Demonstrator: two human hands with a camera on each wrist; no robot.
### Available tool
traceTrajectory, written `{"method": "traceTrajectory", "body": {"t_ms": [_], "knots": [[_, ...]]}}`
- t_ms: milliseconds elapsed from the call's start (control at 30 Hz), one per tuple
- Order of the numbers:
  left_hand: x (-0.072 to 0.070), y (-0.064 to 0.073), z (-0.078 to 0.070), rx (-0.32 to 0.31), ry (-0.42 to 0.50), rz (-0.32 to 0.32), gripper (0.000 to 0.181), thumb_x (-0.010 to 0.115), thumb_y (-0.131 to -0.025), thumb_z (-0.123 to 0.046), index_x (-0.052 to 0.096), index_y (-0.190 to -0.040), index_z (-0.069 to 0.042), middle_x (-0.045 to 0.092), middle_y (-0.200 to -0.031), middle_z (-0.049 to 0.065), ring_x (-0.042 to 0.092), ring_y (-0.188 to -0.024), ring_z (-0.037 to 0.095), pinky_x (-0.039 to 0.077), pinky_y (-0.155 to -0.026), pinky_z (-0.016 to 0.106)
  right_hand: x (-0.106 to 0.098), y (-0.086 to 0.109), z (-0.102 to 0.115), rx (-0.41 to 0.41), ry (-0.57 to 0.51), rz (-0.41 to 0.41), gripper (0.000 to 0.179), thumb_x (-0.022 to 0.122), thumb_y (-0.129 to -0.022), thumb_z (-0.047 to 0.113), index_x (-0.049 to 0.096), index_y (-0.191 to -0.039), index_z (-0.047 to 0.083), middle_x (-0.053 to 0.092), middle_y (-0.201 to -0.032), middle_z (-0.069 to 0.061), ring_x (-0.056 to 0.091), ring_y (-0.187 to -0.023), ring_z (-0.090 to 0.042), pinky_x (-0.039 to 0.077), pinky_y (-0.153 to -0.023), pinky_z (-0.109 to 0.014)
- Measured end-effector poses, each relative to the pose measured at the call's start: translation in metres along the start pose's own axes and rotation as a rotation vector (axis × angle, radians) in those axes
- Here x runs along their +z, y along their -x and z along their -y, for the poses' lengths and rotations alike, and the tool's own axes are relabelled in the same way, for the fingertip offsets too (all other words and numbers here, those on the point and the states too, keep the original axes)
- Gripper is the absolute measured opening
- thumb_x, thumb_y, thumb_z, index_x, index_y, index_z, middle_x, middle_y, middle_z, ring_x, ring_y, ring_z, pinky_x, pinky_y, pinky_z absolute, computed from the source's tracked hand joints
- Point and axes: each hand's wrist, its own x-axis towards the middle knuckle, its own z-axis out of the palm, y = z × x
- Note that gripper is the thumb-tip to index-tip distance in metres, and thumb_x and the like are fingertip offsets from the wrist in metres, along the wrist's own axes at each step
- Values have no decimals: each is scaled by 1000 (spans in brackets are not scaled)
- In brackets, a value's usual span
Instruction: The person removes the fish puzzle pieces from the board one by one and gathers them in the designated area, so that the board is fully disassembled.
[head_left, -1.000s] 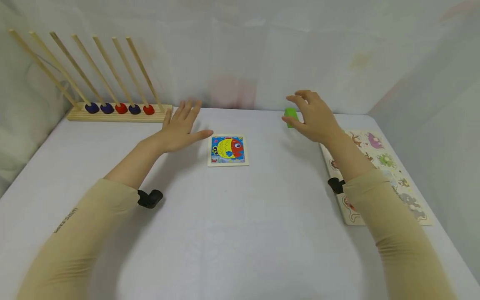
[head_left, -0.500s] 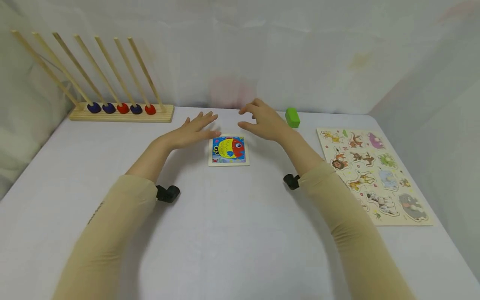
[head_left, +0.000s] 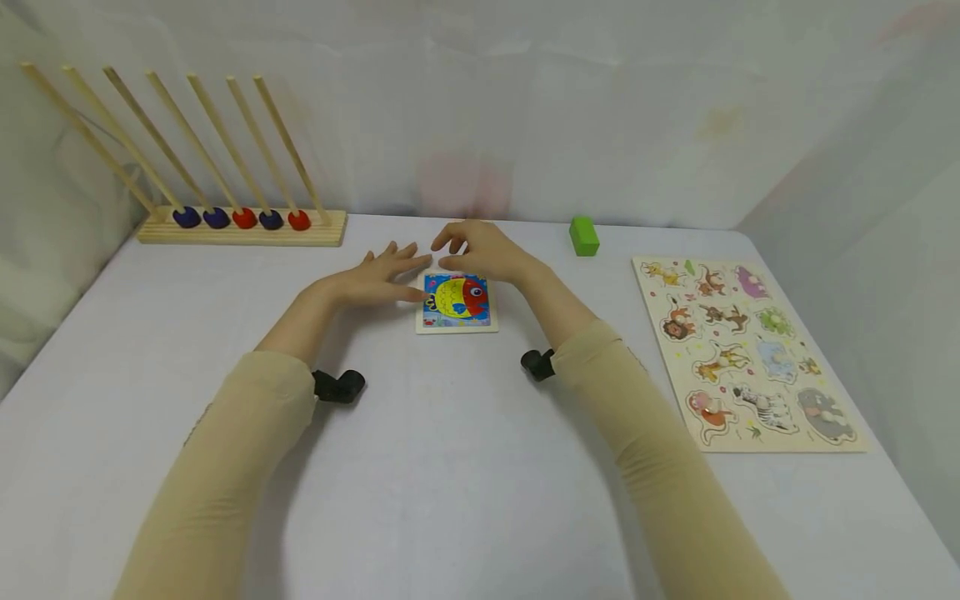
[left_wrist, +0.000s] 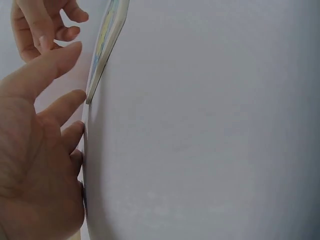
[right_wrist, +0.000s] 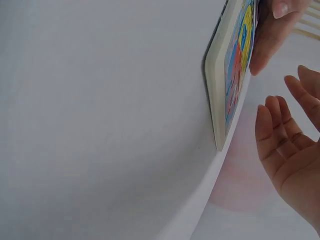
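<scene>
From the head view, the fish puzzle [head_left: 461, 304] lies flat near the middle of the white worktop [head_left: 435, 467]. The left hand [head_left: 371, 282] is at the puzzle's left side. Its fingers are spread out and it holds nothing; its thumb reaches over the left edge. The right hand [head_left: 483, 252] is over the far edge, with its fingers softly bent and nothing in them. A green block [head_left: 584, 237] sits farther back, to the right. The animal board [head_left: 752, 340] lies on the right side, and a stand with sticks [head_left: 240, 235] is at the back left.

From the left wrist, I see the left palm, with the thumb close to the puzzle's edge. I cannot tell if they touch. The right hand is just past it.

From the right wrist, the right hand is up off the puzzle, with a gap between them. The left thumb is by the picture side.

I think this step is reaching for the fish puzzle. The next move probably needs both hands to come lower and take a gentle hold of its edges.
</scene>
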Motion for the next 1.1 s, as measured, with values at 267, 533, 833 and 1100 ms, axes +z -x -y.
{"method": "traceTrajectory", "body": {"t_ms": [267,533,833,1100], "knots": [[4,-3,5,5,-45,5,76,50,-96,-52,17,-159,-26,-4,-169,13,-17,-154,42,-15,-119,67,4,-6,2,57,25,105,30,64,-93,25,64,-122,19,64,-115,-7,57,-100,-21,50,-88,-33],[8,-6,5,7,-114,-13,82,54,-93,-53,15,-160,-24,-2,-169,13,-14,-154,44,-12,-120,68,11,-10,0,66,53,142,32,67,-93,22,62,-124,19,62,-112,-6,56,-97,-22,51,-82,-30],[9,-5,5,-12,-131,2,84,54,-93,-54,13,-160,-25,-6,-169,10,-16,-154,41,-12,-121,66,16,-9,-1,42,95,151,31,67,-94,26,62,-124,20,62,-111,-7,56,-100,-22,51,-85,-31],[9,-4,5,-9,-130,-1,84,54,-93,-54,15,-160,-22,-5,-169,11,-15,-154,41,-11,-121,66,18,-9,-2,26,105,139,26,67,-95,27,64,-120,22,60,-113,-7,53,-105,-22,48,-93,-36]]}}
